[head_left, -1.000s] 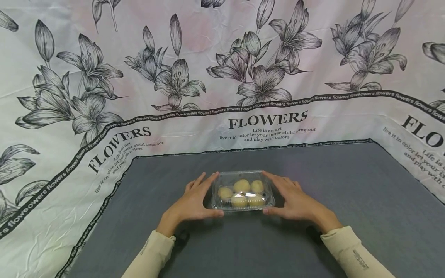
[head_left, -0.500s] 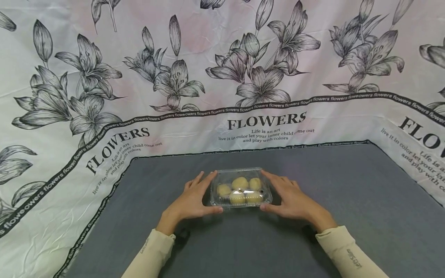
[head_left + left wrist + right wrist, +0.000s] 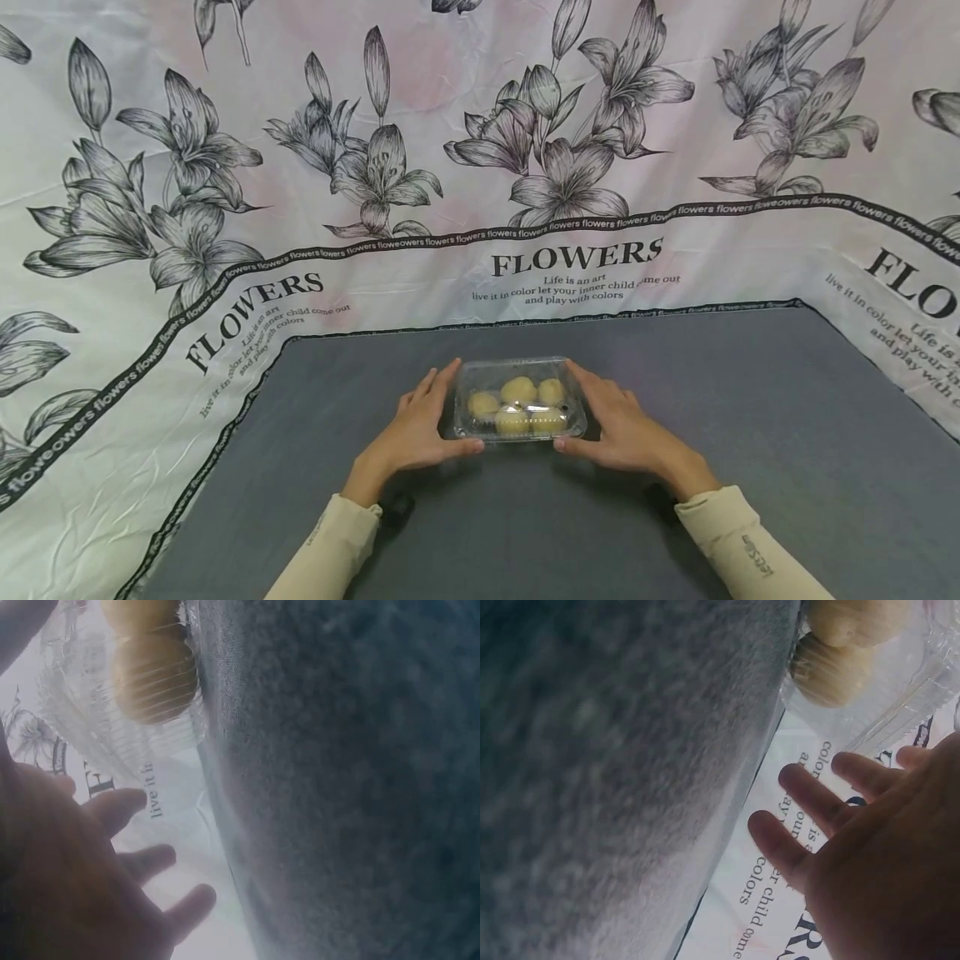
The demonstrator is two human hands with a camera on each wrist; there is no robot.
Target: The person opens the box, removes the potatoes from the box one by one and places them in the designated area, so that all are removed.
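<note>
A: Finger state?
B: Left hand (image 3: 411, 435): grasping the clear container (image 3: 495, 372) by its left end, thumb at the near edge, index at the far left corner. Right hand (image 3: 624, 430) mirrors it on the right end.

A: Other digits?
B: Left wrist view: 3 fingers (image 3: 193, 909) spread apart at lower left, clear of the plastic. Right wrist view: same, 3 fingers (image 3: 772, 836) fanned out, lower right of center.

A: Container position?
B: Just below frame center in the head view, between the hands, long side roughly left-right. Low at the tabletop; can't tell if the base is fully down.

A: Contents?
B: Round yellow items (image 3: 519, 390), 5 visible through the plastic: 3 in the upper row, 2 in the lower. Glare across the lower row.

A: Around it?
B: Gray tabletop (image 3: 525, 525) fills lower center. Cream sleeves (image 3: 326, 537) enter from the bottom edge, dark print on each. White-pink fabric (image 3: 480, 50) with black line-drawn lilies spans the top and both sides; "FLOWERS" lettering (image 3: 577, 258) sits above the container.
</note>
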